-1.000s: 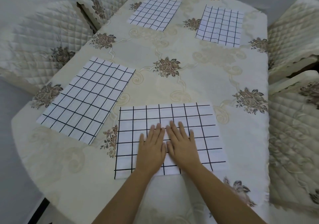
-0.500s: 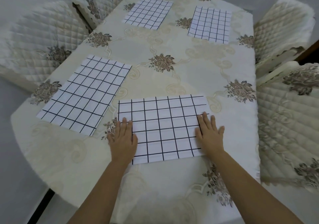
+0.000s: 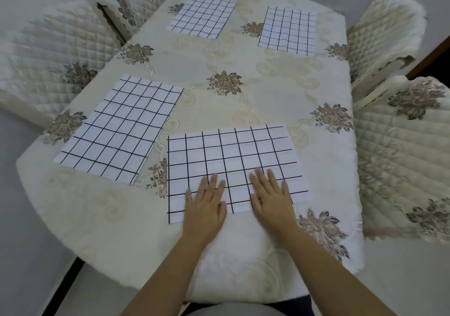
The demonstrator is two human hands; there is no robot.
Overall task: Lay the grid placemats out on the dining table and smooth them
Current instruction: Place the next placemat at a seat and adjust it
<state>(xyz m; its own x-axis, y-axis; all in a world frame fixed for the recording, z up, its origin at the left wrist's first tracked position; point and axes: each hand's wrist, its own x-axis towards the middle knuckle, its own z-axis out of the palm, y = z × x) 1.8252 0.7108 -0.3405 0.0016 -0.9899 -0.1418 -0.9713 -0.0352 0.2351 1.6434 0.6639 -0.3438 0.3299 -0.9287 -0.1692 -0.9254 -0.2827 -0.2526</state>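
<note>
Several white placemats with a black grid lie flat on the dining table (image 3: 243, 103), which wears a cream floral cloth. The nearest placemat (image 3: 233, 155) lies in front of me. My left hand (image 3: 205, 206) rests flat on its near edge, fingers straight. My right hand (image 3: 272, 198) lies flat beside it, a little to the right, a gap between the two. Another placemat (image 3: 121, 130) lies at the left side. Two more lie at the far end, the far left placemat (image 3: 202, 16) and the far right placemat (image 3: 288, 30).
Quilted cream chairs ring the table: a chair (image 3: 46, 55) at the left, another chair (image 3: 131, 1) at the far left, a chair (image 3: 382, 33) at the far right and a chair (image 3: 409, 159) close on the right. Pale floor shows at both lower corners.
Both hands started together mid-mat, slid apart to its left and right edges, and now lie nearer each other again on the mat's near edge.
</note>
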